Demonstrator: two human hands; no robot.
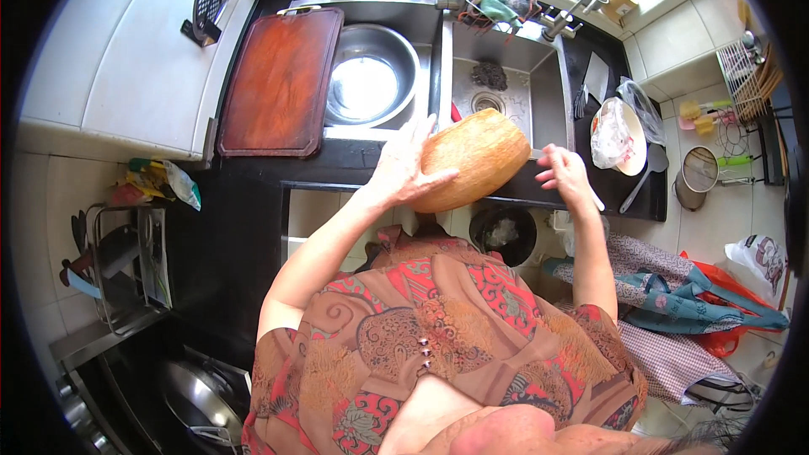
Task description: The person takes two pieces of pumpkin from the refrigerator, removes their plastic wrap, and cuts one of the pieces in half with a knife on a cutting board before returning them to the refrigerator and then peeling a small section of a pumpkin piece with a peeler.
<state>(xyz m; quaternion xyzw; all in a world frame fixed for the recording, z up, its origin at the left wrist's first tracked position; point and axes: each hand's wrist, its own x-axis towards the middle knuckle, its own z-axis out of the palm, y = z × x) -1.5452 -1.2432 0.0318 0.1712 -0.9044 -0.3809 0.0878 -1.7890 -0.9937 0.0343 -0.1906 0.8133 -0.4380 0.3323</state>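
Observation:
A large tan-orange squash (474, 161) lies tilted over the front edge of the right sink basin (550, 95). My left hand (404, 164) grips its left side, with the thumb across the skin and the fingers pointing towards the basin. Just right of the squash, and apart from it, is my right hand (562, 174) with its fingers curled. A narrow white piece (596, 200) shows beside the right wrist; whether that hand holds it, I cannot tell. Part of a red object (456, 112) peeks out behind the squash. Dark scraps (490, 76) lie near the drain.
A reddish wooden cutting board (278, 82) covers part of the left basin, next to a steel bowl (370, 76). Faucets (452, 1) rise behind. At right are an oval dish (635, 145) with a plastic bag and a grey spatula (648, 174). Below stands a black bin (504, 237).

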